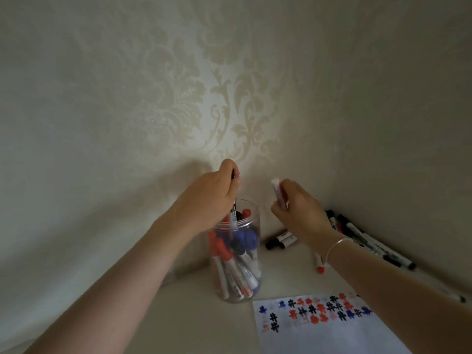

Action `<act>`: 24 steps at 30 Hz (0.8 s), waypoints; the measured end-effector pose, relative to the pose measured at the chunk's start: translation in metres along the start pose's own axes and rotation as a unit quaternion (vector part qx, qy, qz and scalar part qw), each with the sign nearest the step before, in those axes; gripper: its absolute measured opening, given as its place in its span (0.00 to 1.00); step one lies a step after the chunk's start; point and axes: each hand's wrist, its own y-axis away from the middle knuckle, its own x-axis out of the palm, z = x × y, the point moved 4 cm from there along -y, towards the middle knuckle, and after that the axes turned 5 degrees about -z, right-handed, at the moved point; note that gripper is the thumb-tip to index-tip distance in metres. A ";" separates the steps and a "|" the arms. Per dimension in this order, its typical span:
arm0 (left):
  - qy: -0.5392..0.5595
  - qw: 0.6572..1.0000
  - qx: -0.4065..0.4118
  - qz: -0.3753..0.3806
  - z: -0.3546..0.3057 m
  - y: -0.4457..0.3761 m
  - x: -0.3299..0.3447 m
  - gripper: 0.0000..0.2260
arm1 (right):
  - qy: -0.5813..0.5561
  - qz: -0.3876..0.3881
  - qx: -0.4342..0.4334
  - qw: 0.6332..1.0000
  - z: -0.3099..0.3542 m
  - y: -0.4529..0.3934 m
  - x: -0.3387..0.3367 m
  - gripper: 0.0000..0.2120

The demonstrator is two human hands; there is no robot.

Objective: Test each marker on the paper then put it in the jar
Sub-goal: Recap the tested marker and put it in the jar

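A pale wall (178,85) with a faint embossed damask pattern rises behind a smooth off-white table (178,315), lit softly at the centre and dim towards the edges.

The left hand (217,192) is curled round a marker (233,208) with a black cap and white barrel, held upright with its lower end dipping through the mouth of the jar (236,251) directly beneath the hand. The right hand (296,205), just right of the jar and level with its rim, pinches a second marker (278,194) whose white barrel pokes up past the fingers; a trace of red shows on it, though blur hides the detail. A thin bracelet (337,244) circles that wrist.

The jar is a clear, straight-sided cylinder, probably plastic, packed with markers standing cap-up, their red and blue caps crowded under the rim and white barrels slanting to the base. Its left rim is covered by the left hand.

Right of the jar, loose markers (357,233) lie in a heap along the wall, mostly black-capped, partly hidden by the right forearm; one red-capped marker (319,264) shows below the wrist. Nearer, a white sheet of paper (332,335) carries rows of small hash-like scribbles in black, red and blue; its right side is covered by the forearm and its near edge is cut off by the frame.
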 end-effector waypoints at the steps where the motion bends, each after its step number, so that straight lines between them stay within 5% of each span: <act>1: -0.007 0.999 -0.001 0.033 -0.001 0.000 0.004 0.05 | -0.029 -0.009 0.030 0.999 0.002 -0.005 -0.005 0.08; 6: 0.049 0.986 -0.071 0.143 0.001 -0.011 0.007 0.06 | -0.143 -0.005 0.122 0.982 0.004 -0.012 -0.016 0.06; 9: -0.080 0.965 -0.058 0.244 0.002 -0.009 0.015 0.10 | -0.194 0.003 0.165 0.967 -0.001 -0.009 -0.015 0.06; 17: -0.136 0.947 -0.072 0.282 0.003 -0.017 0.024 0.07 | -0.263 0.018 0.220 0.939 -0.010 0.002 -0.023 0.06; 19: -0.119 0.967 -0.078 0.213 -0.003 -0.021 0.011 0.06 | -0.293 0.007 0.245 0.924 -0.014 0.003 -0.030 0.07; 22: -0.046 0.998 -0.032 -0.032 -0.037 -0.023 -0.009 0.04 | -0.341 -0.015 0.282 0.897 -0.022 0.003 -0.039 0.08; 24: 0.026 0.999 0.019 -0.039 -0.071 -0.016 0.006 0.07 | -0.363 -0.039 0.292 0.884 -0.024 0.005 -0.045 0.07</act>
